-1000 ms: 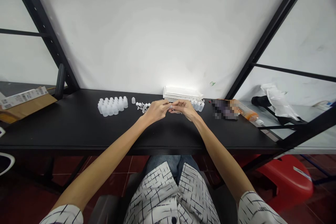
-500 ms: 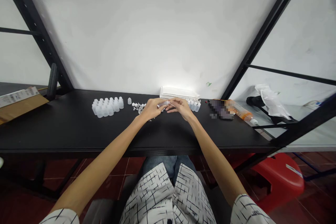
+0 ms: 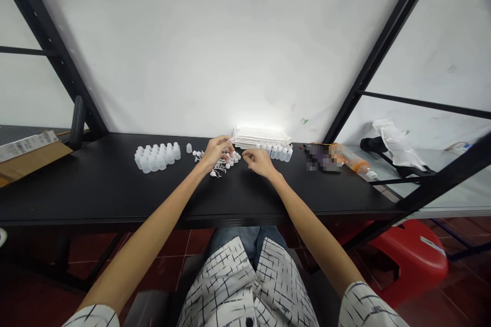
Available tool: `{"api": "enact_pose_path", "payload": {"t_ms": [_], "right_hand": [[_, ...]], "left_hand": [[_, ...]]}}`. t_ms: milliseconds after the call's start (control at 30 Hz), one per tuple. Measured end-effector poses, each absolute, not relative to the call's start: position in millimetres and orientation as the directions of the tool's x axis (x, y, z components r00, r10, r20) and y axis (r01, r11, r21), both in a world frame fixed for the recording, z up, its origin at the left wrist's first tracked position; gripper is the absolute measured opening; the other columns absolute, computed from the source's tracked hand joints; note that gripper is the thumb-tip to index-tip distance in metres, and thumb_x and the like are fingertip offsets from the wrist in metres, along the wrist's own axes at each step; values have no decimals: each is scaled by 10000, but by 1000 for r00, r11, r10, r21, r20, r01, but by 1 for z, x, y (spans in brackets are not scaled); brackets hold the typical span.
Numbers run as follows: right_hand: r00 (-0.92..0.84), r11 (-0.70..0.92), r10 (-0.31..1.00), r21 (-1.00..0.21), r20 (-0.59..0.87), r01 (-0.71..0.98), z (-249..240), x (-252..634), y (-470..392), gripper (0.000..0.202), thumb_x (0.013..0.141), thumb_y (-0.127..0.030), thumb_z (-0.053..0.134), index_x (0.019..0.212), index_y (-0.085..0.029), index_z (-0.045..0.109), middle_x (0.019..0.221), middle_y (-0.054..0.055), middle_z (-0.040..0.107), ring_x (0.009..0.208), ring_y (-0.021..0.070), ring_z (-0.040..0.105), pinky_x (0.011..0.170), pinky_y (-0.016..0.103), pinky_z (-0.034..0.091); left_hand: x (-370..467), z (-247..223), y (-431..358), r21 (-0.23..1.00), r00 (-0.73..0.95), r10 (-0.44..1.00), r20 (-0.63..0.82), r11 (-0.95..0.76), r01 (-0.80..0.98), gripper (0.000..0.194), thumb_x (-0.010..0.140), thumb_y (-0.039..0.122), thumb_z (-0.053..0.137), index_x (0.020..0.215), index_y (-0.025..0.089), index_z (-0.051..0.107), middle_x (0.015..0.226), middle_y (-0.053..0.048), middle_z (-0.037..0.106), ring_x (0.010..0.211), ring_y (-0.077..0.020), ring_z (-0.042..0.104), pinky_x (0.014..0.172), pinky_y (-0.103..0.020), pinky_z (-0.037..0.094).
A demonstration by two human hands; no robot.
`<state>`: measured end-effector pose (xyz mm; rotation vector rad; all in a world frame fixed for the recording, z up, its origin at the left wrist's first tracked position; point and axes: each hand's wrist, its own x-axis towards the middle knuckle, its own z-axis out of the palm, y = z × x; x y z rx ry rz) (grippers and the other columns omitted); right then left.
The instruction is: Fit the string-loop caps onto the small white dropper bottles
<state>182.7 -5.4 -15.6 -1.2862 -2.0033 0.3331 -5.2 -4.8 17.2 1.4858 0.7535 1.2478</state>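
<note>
The white caps (image 3: 220, 166) are spread in a loose heap at the centre of the frame, partly covered by the left hand (image 3: 215, 153); their cords are too tangled and small to be told apart. The left hand's fingers are bent, and whether anything is pinched at the tips cannot be made out. The right hand (image 3: 261, 162) is held just beside the heap, thumb and forefinger brought near each other; whether something is grasped there cannot be made out either. Behind it, the right bottles (image 3: 282, 154) are partly hidden, as is the foot of the white stack (image 3: 261, 136). Left of centre, a lone bottle (image 3: 189, 148) and the left bottles (image 3: 157, 157) are stood upright. At right, a dark item (image 3: 322, 157) is blurred by pixelation. The box (image 3: 34, 157) is cut off by the left edge.
</note>
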Motion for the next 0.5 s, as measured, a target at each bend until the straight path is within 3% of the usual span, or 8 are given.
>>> {"api": "enact_pose_path", "payload": {"t_ms": [67, 167, 300, 500], "right_hand": [[-310, 493, 840, -389, 445, 779, -19, 179, -7, 195, 844, -172, 553, 975, -189, 697, 826, 26, 706, 679, 150, 630, 680, 267, 465], [-344, 489, 834, -289, 432, 823, -22, 174, -7, 305, 868, -178, 530, 1137, -213, 670, 947, 42, 709, 819, 176, 634, 719, 265, 444], [-336, 457, 849, -248, 407, 854, -25, 171, -3, 375, 885, -196, 515, 1240, -236, 629, 977, 54, 698, 891, 206, 627, 730, 274, 432], [-339, 473, 839, -263, 426, 841, -28, 172, 2, 287, 915, -227, 489, 1114, -223, 697, 980, 66, 697, 806, 189, 620, 705, 268, 419]], "left_hand": [[-7, 18, -4, 951, 237, 923, 303, -275, -142, 151, 806, 279, 578, 787, 130, 560, 605, 16, 476, 460, -88, 478, 355, -179, 371], [-8, 18, -4, 961, 244, 934, 262, -231, -150, 110, 805, 243, 542, 752, 148, 527, 573, 44, 391, 432, -61, 390, 347, -152, 284], [-6, 16, -4, 967, 292, 924, 248, -215, -139, 181, 828, 314, 584, 764, 161, 513, 590, 59, 352, 419, -45, 319, 341, -149, 226], [-6, 9, 1, 970, 258, 935, 242, -241, -35, 308, 853, 447, 601, 757, 164, 526, 572, 67, 333, 406, -41, 290, 344, -158, 208]]}}
